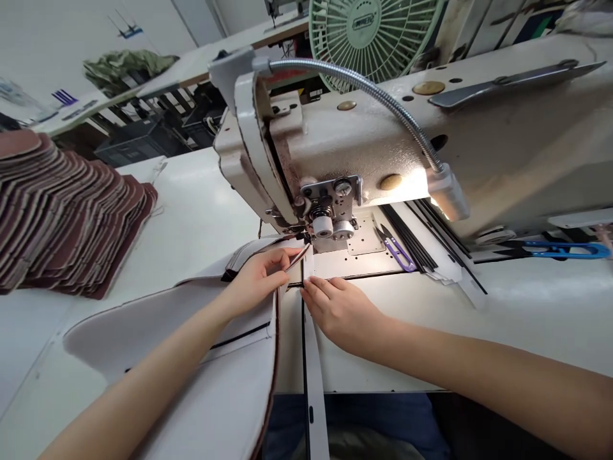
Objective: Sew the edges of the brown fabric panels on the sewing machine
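Note:
My left hand (258, 278) pinches the dark-edged border of a large white fabric panel (234, 390), close in front of the sewing machine (297, 140). The panel drapes leftward and over the table's front edge. Beside it, my right hand (340, 310) has its fingers pressed together on a long white strip with a black edge (313, 370). That strip runs from the needle area down past the table edge. The presser foot (304, 237) sits just beyond both hands; the exact spot where strip and panel meet is partly hidden by my fingers.
Brown-edged panels (71, 217) are stacked at the left. Right of the needle lie purple thread snips (398, 250), black and white strips (416, 236) and blue-handled scissors (565, 249). A lamp (447, 191) hangs over the bed. Behind the machine stands a green fan (368, 32).

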A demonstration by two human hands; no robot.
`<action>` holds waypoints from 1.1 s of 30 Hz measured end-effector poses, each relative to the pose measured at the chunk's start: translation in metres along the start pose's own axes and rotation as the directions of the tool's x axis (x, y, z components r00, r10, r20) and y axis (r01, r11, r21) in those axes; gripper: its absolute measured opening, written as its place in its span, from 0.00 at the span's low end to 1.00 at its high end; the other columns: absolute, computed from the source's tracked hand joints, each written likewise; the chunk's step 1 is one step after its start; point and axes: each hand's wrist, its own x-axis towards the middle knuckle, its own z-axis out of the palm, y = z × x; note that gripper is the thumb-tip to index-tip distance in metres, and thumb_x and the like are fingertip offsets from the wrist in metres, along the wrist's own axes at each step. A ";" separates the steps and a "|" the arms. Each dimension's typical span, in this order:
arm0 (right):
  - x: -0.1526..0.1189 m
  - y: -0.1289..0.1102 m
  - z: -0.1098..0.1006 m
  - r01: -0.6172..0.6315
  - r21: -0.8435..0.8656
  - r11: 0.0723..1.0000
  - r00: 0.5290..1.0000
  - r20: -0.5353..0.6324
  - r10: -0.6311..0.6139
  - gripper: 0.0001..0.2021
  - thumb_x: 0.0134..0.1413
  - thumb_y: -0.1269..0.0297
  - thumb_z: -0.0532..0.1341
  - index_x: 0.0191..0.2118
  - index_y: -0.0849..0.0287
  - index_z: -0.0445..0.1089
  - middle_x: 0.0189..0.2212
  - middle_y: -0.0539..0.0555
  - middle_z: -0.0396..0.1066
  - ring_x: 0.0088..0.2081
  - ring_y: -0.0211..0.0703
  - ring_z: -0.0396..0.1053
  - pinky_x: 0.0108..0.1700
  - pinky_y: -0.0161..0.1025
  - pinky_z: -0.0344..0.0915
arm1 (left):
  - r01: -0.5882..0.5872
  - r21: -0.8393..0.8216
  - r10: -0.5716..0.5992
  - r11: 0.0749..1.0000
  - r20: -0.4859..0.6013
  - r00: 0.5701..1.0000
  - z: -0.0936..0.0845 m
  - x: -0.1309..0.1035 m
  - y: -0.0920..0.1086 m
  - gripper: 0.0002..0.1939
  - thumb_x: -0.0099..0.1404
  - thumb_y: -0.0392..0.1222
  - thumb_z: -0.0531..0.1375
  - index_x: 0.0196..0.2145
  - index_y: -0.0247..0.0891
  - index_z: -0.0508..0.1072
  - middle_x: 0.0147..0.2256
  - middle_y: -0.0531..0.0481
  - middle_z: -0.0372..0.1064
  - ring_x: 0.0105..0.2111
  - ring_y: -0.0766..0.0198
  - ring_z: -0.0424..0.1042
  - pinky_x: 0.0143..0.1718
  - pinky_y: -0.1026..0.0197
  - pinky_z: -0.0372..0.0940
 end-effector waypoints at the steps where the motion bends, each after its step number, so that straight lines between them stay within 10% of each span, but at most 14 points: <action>1: -0.001 0.001 0.001 0.004 -0.001 1.000 1.000 -0.009 -0.004 0.16 0.59 0.79 0.51 0.48 0.78 0.71 0.44 0.71 0.74 0.47 0.57 0.71 0.36 0.44 0.68 | -0.015 0.038 0.015 0.999 -0.001 1.000 0.001 -0.001 0.001 0.06 0.52 0.40 0.53 0.22 0.41 0.56 0.53 0.46 0.70 0.56 0.50 0.65 0.57 0.49 0.58; 7: -0.007 0.001 0.002 0.017 0.027 0.999 1.000 0.022 -0.017 0.16 0.60 0.77 0.52 0.49 0.76 0.71 0.46 0.70 0.73 0.50 0.55 0.70 0.40 0.44 0.68 | -0.036 0.194 0.036 0.980 0.003 0.999 0.004 -0.005 0.004 0.05 0.55 0.40 0.52 0.24 0.41 0.58 0.54 0.46 0.68 0.57 0.51 0.63 0.52 0.51 0.64; 19: -0.001 0.004 0.003 -0.015 0.050 0.999 0.998 0.057 0.012 0.16 0.60 0.75 0.53 0.49 0.78 0.70 0.48 0.72 0.72 0.50 0.58 0.69 0.37 0.44 0.66 | 0.063 -0.058 -0.063 0.996 -0.005 0.998 -0.003 0.001 -0.007 0.05 0.52 0.40 0.52 0.24 0.41 0.56 0.56 0.46 0.67 0.54 0.50 0.67 0.53 0.47 0.64; 27: 0.000 0.006 -0.001 -0.035 0.132 0.991 0.993 0.113 0.020 0.14 0.60 0.77 0.52 0.45 0.73 0.73 0.44 0.69 0.73 0.47 0.55 0.70 0.37 0.44 0.64 | -0.204 0.461 0.187 0.864 0.082 0.979 0.007 -0.001 -0.001 0.04 0.60 0.41 0.52 0.28 0.41 0.64 0.54 0.43 0.69 0.56 0.52 0.64 0.57 0.48 0.59; 33: 0.004 0.007 -0.004 -0.073 0.154 0.985 0.986 0.159 0.049 0.13 0.60 0.77 0.51 0.41 0.70 0.73 0.40 0.66 0.74 0.44 0.53 0.70 0.35 0.43 0.63 | -0.311 0.716 0.353 0.626 0.095 0.931 0.006 0.014 -0.039 0.18 0.64 0.42 0.51 0.51 0.38 0.67 0.53 0.42 0.67 0.57 0.50 0.61 0.61 0.43 0.51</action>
